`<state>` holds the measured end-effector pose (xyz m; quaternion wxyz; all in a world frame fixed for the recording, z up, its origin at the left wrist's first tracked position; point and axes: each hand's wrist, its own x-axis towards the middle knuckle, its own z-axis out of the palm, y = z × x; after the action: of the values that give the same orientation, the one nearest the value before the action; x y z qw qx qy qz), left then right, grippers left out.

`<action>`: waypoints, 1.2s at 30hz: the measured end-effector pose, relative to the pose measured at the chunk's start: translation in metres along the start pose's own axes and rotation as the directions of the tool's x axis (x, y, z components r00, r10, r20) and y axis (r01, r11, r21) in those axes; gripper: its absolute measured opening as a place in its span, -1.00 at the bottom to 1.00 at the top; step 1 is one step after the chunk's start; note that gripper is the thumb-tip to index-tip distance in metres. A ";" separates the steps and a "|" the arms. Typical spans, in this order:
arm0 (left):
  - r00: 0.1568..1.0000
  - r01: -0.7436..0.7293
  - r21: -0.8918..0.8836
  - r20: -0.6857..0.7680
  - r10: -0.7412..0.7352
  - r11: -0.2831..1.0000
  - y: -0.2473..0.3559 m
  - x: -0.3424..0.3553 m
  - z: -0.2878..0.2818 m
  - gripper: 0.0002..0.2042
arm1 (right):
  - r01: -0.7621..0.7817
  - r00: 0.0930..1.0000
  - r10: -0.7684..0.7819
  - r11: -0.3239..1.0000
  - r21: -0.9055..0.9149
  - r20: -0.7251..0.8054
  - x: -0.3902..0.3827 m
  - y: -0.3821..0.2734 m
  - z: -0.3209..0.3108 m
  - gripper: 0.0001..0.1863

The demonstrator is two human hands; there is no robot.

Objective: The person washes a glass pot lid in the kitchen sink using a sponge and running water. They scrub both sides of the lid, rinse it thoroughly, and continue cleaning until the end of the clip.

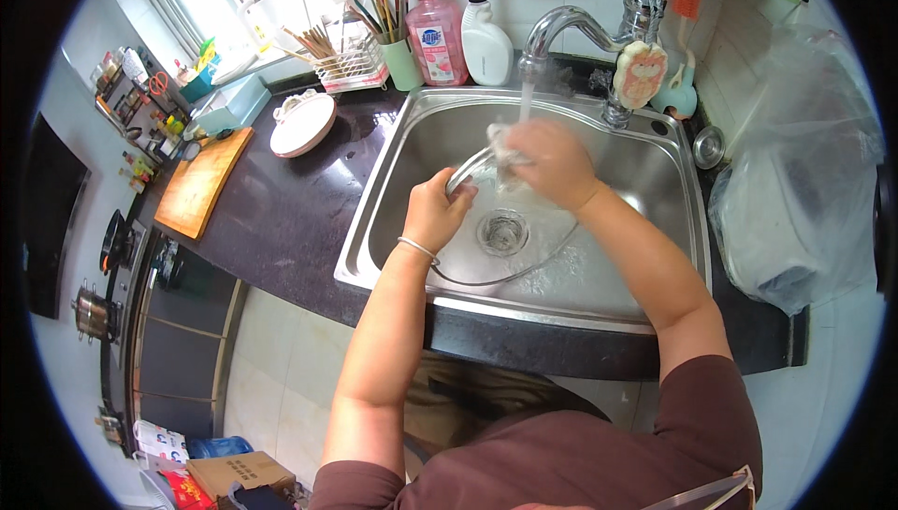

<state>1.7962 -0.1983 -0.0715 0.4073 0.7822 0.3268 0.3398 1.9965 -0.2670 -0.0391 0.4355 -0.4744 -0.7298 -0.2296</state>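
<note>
My left hand (438, 214) is closed on the left rim of what looks like a clear glass lid (474, 166), tilted over the steel sink (655, 192). The lid's thin lower edge curves round in front of the drain (502, 231), which shows through it. My right hand (554, 159), blurred by motion, presses a wet whitish cloth (506, 147) on the lid's far edge. Water runs from the chrome faucet (568, 26) beside that hand and spreads over the sink floor.
Behind the sink stand a pink pump bottle (436, 38), a white spray bottle (486, 43) and a green utensil cup (400, 63). To the left are a pale bowl (304, 125) and a wooden cutting board (204, 183). A plastic-covered object (795, 183) sits at right.
</note>
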 end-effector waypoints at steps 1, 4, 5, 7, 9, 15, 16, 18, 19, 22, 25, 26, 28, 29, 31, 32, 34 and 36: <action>0.999 0.043 -0.011 0.032 -0.043 0.999 0.005 -0.001 0.000 -0.85 | 0.080 0.996 -0.080 0.997 -0.002 -0.036 0.002 -0.008 0.004 -0.67; 0.996 -0.001 0.018 0.086 0.000 1.000 0.016 -0.002 0.001 -0.92 | 0.146 0.988 -0.146 0.989 -0.014 0.042 0.002 -0.024 0.005 -0.68; 0.996 -0.030 0.028 0.088 0.027 0.999 0.014 -0.003 0.000 -0.92 | 0.146 0.988 -0.146 0.989 0.023 0.040 0.002 -0.028 0.008 -0.69; 0.990 -0.102 0.010 0.096 0.101 0.995 -0.001 -0.002 0.000 -0.91 | 0.143 0.988 -0.147 0.985 0.100 0.037 0.002 -0.036 0.015 -0.71; 0.989 -0.102 0.022 0.112 0.099 0.995 0.006 -0.001 0.002 -0.91 | 0.050 0.998 -0.056 0.988 0.149 0.035 0.000 -0.026 0.013 -0.73; 0.997 0.041 -0.081 0.065 -0.036 0.996 0.006 0.003 0.006 -0.90 | -0.498 0.853 0.514 0.854 0.153 -0.089 -0.056 0.071 0.012 -0.76; 0.998 0.049 -0.093 0.043 -0.045 0.994 0.004 0.004 0.007 -0.88 | -0.602 0.789 0.613 0.782 0.159 -0.029 -0.069 0.081 0.014 -0.76; 0.998 0.058 -0.109 0.001 -0.058 0.992 -0.001 0.006 0.007 -0.83 | -0.782 0.619 0.781 0.604 0.152 0.083 -0.079 0.086 0.012 -0.75; 0.999 0.043 -0.099 -0.001 -0.044 0.994 -0.004 0.005 0.009 -0.83 | -0.754 0.656 0.752 0.647 0.112 0.071 -0.084 0.088 0.011 -0.75; 1.000 0.009 -0.043 0.012 -0.008 0.999 -0.007 0.003 0.009 -0.85 | -0.592 0.805 0.592 0.802 0.079 0.025 -0.060 0.065 0.012 -0.77; 0.998 -0.026 0.024 0.058 0.025 0.999 -0.002 -0.001 0.013 -0.89 | -0.185 0.980 0.190 0.980 0.079 -0.054 -0.007 0.011 0.009 -0.78; 0.998 -0.032 0.027 0.062 0.030 0.999 0.000 -0.002 0.014 -0.89 | 0.000 0.998 0.000 1.000 0.013 -0.055 0.001 -0.005 0.005 -0.77; 0.997 -0.039 0.034 0.068 0.036 0.999 0.004 -0.004 0.013 -0.89 | -0.064 0.997 0.067 0.995 0.072 -0.034 -0.002 -0.005 0.006 -0.77; 0.996 -0.061 0.099 0.068 0.054 0.993 0.000 -0.003 0.011 -0.89 | -0.089 0.995 0.092 0.991 0.104 -0.022 -0.001 -0.004 0.008 -0.77; 0.997 -0.053 0.040 0.065 0.050 0.998 0.005 -0.003 0.012 -0.88 | -0.322 0.946 0.325 0.931 0.171 0.007 -0.013 0.018 0.003 -0.78; 0.997 -0.046 0.011 0.063 0.045 0.999 0.006 -0.004 0.013 -0.87 | -0.432 0.900 0.436 0.879 0.203 0.030 -0.024 0.032 0.002 -0.78; 0.998 -0.031 -0.008 0.057 0.031 0.999 0.010 -0.002 0.016 -0.87 | -0.583 0.797 0.604 0.777 0.239 -0.020 -0.058 0.071 0.009 -0.79; 0.999 -0.009 -0.027 0.041 0.010 1.000 0.009 -0.001 0.015 -0.87 | -0.656 0.729 0.684 0.711 0.252 -0.032 -0.064 0.080 0.010 -0.79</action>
<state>1.8096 -0.2098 -0.0704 0.4228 0.7850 0.3102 0.3298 2.0746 -0.2557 -0.1056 0.5834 -0.6398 -0.5002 -0.0011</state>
